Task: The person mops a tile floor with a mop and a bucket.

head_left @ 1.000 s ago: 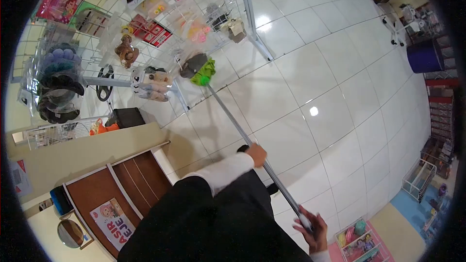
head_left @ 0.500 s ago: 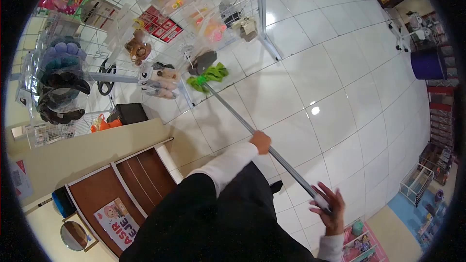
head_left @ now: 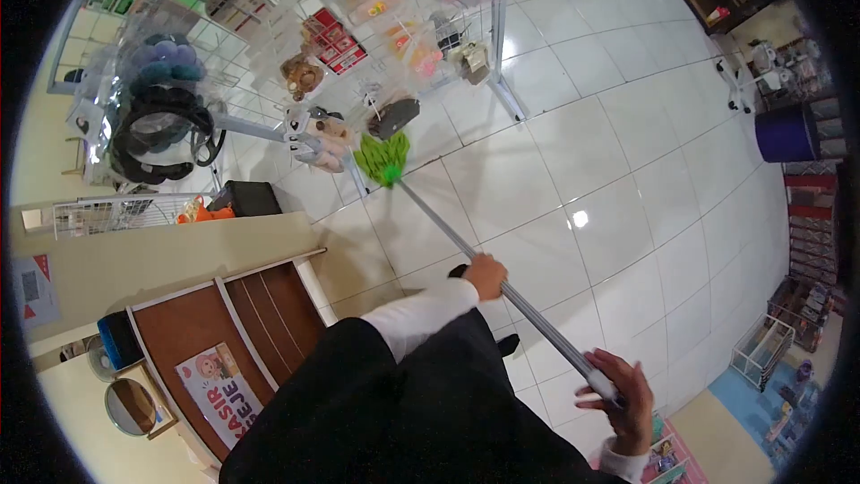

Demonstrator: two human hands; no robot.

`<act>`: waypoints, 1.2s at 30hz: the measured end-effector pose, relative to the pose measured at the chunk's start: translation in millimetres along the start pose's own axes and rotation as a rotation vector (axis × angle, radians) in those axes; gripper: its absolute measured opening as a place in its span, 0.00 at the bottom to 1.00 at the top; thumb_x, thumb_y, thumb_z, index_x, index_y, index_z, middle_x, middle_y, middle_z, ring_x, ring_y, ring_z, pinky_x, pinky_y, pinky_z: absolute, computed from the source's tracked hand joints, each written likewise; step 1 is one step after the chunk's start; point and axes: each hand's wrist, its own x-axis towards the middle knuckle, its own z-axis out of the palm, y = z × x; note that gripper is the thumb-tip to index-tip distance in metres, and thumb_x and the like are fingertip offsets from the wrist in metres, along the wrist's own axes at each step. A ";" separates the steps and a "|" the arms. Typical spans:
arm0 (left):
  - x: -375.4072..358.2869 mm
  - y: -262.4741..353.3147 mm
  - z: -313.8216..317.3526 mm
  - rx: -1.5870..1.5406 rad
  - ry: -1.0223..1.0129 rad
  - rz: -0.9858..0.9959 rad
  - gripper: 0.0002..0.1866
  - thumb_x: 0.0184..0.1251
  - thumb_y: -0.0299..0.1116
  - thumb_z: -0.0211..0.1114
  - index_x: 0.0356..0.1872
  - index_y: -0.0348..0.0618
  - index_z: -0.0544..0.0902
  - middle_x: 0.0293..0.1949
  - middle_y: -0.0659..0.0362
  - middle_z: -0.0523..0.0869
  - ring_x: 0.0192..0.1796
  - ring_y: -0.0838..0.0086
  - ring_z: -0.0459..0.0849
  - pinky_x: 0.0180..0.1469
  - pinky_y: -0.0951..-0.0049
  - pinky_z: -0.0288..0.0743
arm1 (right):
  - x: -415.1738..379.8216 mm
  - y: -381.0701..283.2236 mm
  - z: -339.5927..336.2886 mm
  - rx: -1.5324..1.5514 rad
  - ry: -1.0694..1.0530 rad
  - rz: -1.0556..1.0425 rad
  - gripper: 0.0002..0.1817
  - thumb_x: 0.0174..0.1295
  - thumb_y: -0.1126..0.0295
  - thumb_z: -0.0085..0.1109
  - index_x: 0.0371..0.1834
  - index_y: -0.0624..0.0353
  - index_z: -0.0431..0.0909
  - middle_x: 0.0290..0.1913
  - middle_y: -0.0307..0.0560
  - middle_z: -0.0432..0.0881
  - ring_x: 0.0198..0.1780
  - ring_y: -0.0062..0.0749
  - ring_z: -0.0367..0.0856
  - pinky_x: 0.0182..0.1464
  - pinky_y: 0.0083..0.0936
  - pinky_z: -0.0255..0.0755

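Observation:
A mop with a green head [head_left: 383,159] and a grey pole [head_left: 546,327] reaches diagonally across the white tiles. My left hand [head_left: 485,276] is closed around the middle of the pole. At the pole's near end, my right hand [head_left: 625,397] holds the grip loosely with curled, partly spread fingers. The green strands lie fanned out on the floor beside the foot of a wire display rack [head_left: 502,36], just below a dark hanging item [head_left: 394,116].
Headbands [head_left: 161,134] and packaged goods hang from the rack at upper left. A brown-topped counter [head_left: 188,305] with a sign [head_left: 218,392] stands at lower left. A purple bin [head_left: 786,133] and shelves line the right side. White floor tiles [head_left: 618,179] span the middle.
The mop head has shifted slightly toward me, and its strands now fan away from the pole instead of sideways. Both hands have moved slightly down and right. The rack appears further right in view.

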 end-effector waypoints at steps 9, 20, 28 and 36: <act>-18.2 39.8 -7.6 -0.112 -0.018 0.090 0.06 0.40 0.36 0.60 0.22 0.53 0.83 0.26 0.57 0.82 0.35 0.61 0.79 0.42 0.58 0.69 | -43.4 -22.6 17.7 -0.229 0.021 -0.188 0.43 0.57 0.36 0.39 0.64 0.64 0.56 0.56 0.68 0.67 0.35 0.46 0.80 0.35 0.40 0.79; -18.4 10.9 -32.8 0.024 -0.229 0.145 0.09 0.39 0.36 0.61 0.21 0.42 0.82 0.24 0.49 0.81 0.33 0.59 0.80 0.45 0.62 0.69 | -25.8 25.1 10.3 -0.082 -0.032 -0.176 0.35 0.62 0.52 0.47 0.67 0.59 0.48 0.60 0.63 0.64 0.40 0.45 0.79 0.42 0.40 0.78; -16.0 -97.6 -28.7 0.421 -0.003 -0.138 0.09 0.43 0.39 0.65 0.24 0.47 0.83 0.30 0.54 0.82 0.43 0.63 0.79 0.52 0.56 0.65 | 79.2 115.5 55.1 -0.150 -0.213 -0.211 0.27 0.66 0.53 0.43 0.62 0.58 0.62 0.62 0.48 0.63 0.48 0.35 0.76 0.51 0.31 0.72; -1.4 23.7 19.5 0.067 0.282 0.057 0.14 0.46 0.46 0.64 0.15 0.48 0.77 0.23 0.54 0.77 0.36 0.56 0.76 0.43 0.52 0.66 | -37.2 67.7 -24.4 -0.153 -0.208 -0.327 0.30 0.60 0.46 0.42 0.46 0.65 0.74 0.56 0.51 0.66 0.40 0.29 0.71 0.40 0.24 0.68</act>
